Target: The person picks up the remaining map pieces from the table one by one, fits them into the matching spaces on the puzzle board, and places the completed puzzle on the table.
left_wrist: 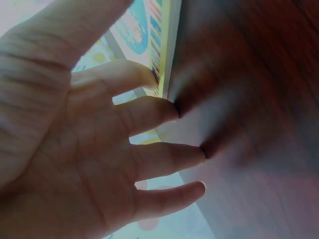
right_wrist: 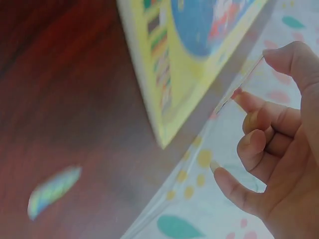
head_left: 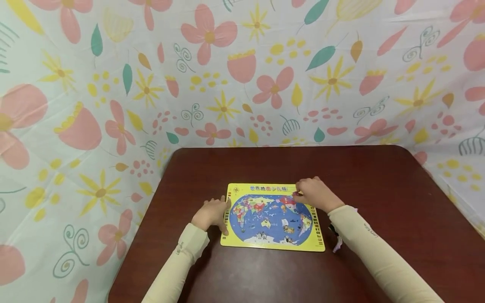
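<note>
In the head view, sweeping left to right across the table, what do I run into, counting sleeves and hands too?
Left sleeve, left hand, map board, right hand, right sleeve.

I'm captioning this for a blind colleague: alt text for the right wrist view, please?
A right hand pinches a thin piece, seen edge-on, near a yellow-edged map board on a dark red table. A blurred, colorful scrap lies on the table; patterned cloth hangs behind.
</note>
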The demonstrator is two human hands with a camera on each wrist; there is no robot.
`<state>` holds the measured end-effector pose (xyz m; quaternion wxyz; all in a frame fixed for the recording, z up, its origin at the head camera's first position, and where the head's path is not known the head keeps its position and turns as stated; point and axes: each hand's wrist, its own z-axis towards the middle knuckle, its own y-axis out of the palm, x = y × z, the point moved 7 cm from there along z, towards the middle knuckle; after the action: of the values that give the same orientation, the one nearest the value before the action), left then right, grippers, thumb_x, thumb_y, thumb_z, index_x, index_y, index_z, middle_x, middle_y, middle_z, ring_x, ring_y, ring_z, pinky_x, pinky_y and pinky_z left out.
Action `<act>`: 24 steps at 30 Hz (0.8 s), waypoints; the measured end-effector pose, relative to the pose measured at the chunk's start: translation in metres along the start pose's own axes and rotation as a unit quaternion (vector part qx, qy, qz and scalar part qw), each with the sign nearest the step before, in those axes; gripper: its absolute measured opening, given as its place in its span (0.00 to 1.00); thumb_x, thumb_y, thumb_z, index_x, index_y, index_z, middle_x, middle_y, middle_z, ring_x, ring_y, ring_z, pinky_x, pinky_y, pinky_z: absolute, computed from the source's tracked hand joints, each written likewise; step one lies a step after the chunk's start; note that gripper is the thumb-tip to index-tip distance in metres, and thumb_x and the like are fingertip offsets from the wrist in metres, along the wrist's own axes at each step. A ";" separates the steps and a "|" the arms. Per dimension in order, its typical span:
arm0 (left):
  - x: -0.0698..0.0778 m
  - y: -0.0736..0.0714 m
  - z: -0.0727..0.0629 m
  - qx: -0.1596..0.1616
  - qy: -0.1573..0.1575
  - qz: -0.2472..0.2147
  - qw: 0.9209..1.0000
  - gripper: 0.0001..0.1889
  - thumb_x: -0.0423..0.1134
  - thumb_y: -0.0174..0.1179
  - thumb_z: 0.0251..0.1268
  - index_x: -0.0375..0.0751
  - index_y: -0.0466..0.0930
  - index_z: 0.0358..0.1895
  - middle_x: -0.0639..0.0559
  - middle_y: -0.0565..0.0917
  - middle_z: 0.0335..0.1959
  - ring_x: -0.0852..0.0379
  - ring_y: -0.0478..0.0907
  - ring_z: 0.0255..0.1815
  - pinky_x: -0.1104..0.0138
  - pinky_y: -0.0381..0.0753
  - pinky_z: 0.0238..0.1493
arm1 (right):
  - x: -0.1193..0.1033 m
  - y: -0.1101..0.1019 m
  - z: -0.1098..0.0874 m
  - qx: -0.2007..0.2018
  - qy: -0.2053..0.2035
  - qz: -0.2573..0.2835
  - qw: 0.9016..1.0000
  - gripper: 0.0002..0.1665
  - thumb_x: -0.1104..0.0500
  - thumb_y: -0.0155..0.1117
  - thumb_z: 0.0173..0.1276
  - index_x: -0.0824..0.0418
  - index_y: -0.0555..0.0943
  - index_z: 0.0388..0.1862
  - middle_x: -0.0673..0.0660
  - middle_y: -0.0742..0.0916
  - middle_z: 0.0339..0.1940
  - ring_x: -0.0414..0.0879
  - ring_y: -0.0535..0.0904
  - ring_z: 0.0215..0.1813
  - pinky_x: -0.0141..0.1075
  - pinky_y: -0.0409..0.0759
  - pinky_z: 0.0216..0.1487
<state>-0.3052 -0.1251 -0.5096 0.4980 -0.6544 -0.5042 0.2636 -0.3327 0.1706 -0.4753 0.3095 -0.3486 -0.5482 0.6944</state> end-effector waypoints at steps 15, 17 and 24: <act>0.001 0.002 -0.003 0.007 -0.001 0.016 1.000 0.59 0.54 0.85 0.37 0.41 0.65 0.77 0.34 0.64 0.76 0.31 0.66 0.71 0.39 0.66 0.66 | -0.030 0.031 0.015 -0.043 -0.008 -0.003 0.999 0.24 0.52 0.74 0.66 0.51 0.70 0.17 0.47 0.69 0.17 0.40 0.62 0.22 0.44 0.59 0.36; 0.001 0.002 -0.002 0.011 0.002 0.022 1.000 0.59 0.54 0.85 0.36 0.42 0.65 0.77 0.34 0.64 0.76 0.31 0.67 0.71 0.39 0.67 0.65 | -0.030 0.032 0.016 -0.046 -0.005 -0.007 0.999 0.24 0.53 0.73 0.67 0.52 0.69 0.17 0.47 0.69 0.17 0.41 0.61 0.23 0.44 0.59 0.36; -0.001 0.001 -0.001 0.019 0.004 0.028 0.999 0.59 0.55 0.85 0.35 0.42 0.66 0.77 0.34 0.66 0.75 0.30 0.67 0.70 0.40 0.68 0.65 | -0.035 0.032 0.019 -0.026 -0.019 -0.028 0.999 0.26 0.55 0.71 0.68 0.51 0.67 0.16 0.46 0.68 0.17 0.40 0.60 0.22 0.42 0.58 0.34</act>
<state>-0.3041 -0.1265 -0.5106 0.5047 -0.6603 -0.4782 0.2840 -0.3302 0.1250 -0.4984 0.3092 -0.3276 -0.5818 0.6771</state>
